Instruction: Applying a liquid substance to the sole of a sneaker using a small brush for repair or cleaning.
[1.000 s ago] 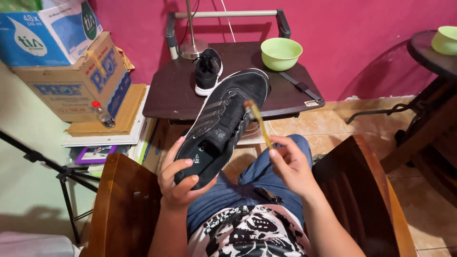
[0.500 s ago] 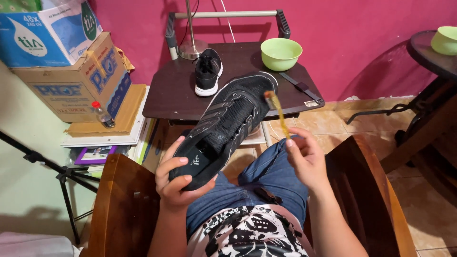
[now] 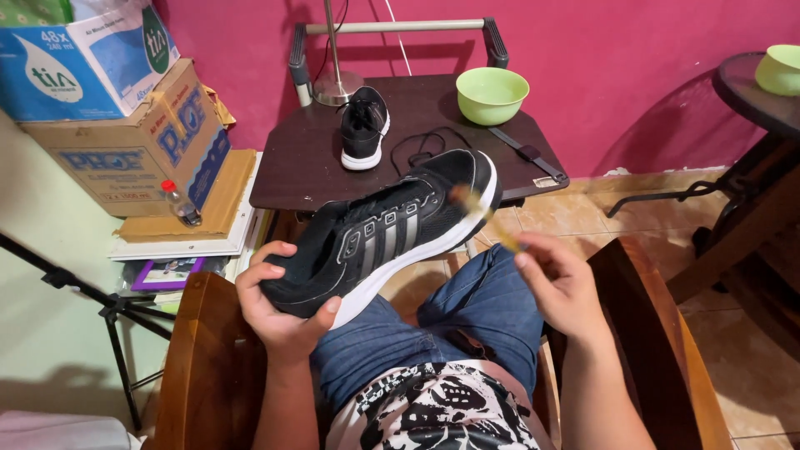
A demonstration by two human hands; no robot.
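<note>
My left hand (image 3: pixel 279 308) grips the heel of a black sneaker (image 3: pixel 383 233) with a white sole and grey side stripes, held on its side over my lap. My right hand (image 3: pixel 558 283) holds a yellow toothbrush (image 3: pixel 483 218), blurred by motion, with its head against the sneaker's toe. A second black sneaker (image 3: pixel 364 127) stands on the dark table (image 3: pixel 300 167) ahead, beside a loose black shoelace (image 3: pixel 421 146).
A green bowl (image 3: pixel 492 93) and a lamp base (image 3: pixel 337 83) are on the table. Cardboard boxes (image 3: pixel 125 125) and a small bottle (image 3: pixel 179 202) sit at the left. Wooden chair arms (image 3: pixel 212 367) flank me. Another round table (image 3: pixel 762 92) with a green bowl stands at the right.
My left hand has turned the sneaker from opening-up to side-up and lowered it. The toothbrush moved from beside the shoe to its toe.
</note>
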